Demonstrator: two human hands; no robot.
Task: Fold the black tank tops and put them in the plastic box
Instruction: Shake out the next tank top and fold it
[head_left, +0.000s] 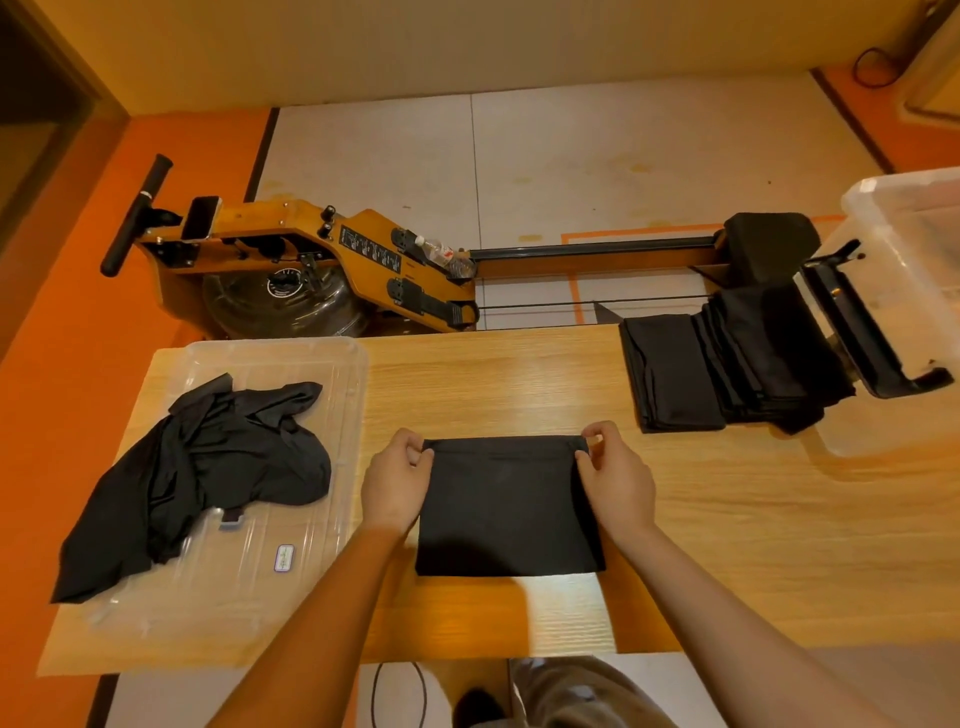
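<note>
The left grip (395, 478) is pinching the far left corner of the folded black tank top (511, 514), the right grip (618, 475) its far right corner. The top is lying flat on the surface (727, 519), with the plastic box (914, 197) standing far right.

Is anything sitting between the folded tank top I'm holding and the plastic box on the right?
Yes: stacks of folded black tops lie on the table between the folded tank top and the plastic box; you'd likely need to lift over them.

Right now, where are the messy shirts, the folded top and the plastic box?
messy shirts (218, 457), head view, middle of the heap.
folded top (509, 509), head view, its flat middle.
plastic box (909, 234), head view, its clear wall.
</note>
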